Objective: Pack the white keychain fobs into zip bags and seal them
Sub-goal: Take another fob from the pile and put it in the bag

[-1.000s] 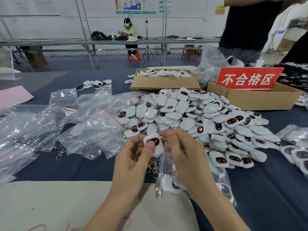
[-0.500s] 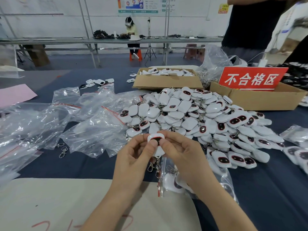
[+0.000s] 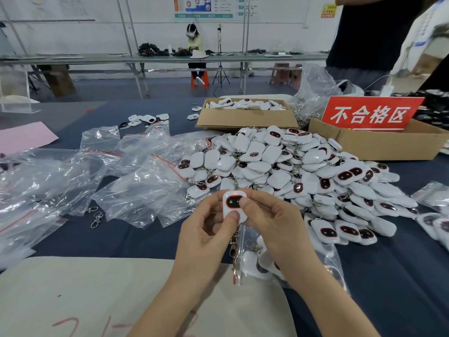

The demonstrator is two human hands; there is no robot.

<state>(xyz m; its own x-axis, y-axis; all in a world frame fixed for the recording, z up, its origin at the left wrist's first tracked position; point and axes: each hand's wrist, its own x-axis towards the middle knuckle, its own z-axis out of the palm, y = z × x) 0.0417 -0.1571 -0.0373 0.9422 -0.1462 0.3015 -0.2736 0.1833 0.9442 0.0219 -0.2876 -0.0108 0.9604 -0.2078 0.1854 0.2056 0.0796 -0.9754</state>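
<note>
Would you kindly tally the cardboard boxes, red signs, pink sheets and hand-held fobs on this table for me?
Boxes: 2, left box and right box
Signs: 1, red sign
Sheets: 1, pink sheet
Fobs in hand: 1, held fob pinched by left hand and right hand
Total: 5

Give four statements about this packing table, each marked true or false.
1. The left hand and right hand hold one white plastic keychain fob with a dark oval face. True.
2. That fob is already bagged. False: it is outside, above the part-filled clear zip bag.
3. A red sign with white characters stands in a brown cardboard box. True.
4. The heap of loose white fobs lies left of the empty clear bags. False: right of them.
</note>
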